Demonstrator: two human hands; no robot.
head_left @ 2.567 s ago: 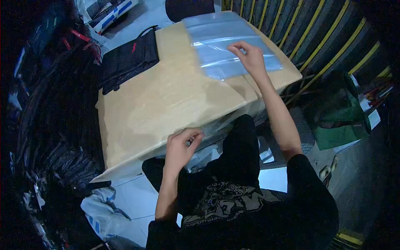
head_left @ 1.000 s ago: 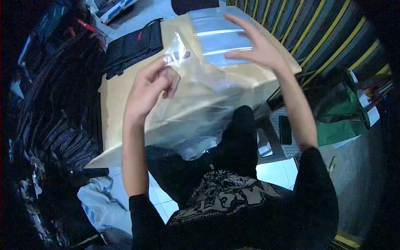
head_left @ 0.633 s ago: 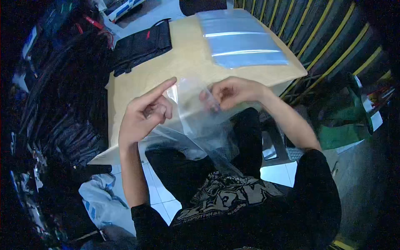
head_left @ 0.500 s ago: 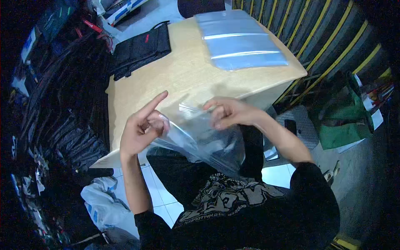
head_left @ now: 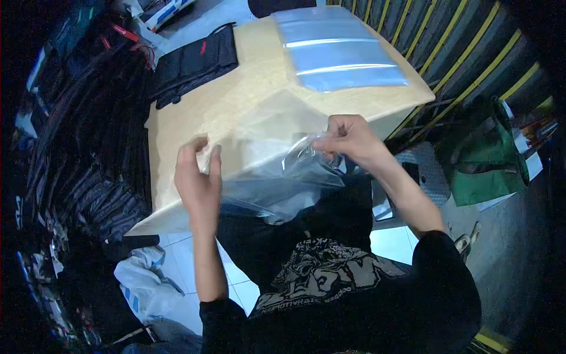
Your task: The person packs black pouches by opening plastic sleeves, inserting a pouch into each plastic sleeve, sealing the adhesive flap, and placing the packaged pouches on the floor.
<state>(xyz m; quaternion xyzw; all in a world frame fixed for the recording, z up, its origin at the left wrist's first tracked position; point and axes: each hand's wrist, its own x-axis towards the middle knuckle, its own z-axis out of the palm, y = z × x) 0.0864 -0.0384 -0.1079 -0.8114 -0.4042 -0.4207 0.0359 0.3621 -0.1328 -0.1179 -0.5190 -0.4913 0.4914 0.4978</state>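
Clear plastic film (head_left: 280, 180): hung slack between the hands, across the near edge of the table (head_left: 253, 68), above the lap
Right hand (head_left: 354, 141): pinched the bunched end between thumb and fingers, seemingly to stop it slipping
Left hand (head_left: 197, 177): fingers and thumb stood apart, gripping nothing visible
Film's direction: ran leftward from that pinch; long axis seemed crosswise, though folds blurred it
Flat plastic sheets (head_left: 342, 56): lay beyond, probably for easy reach
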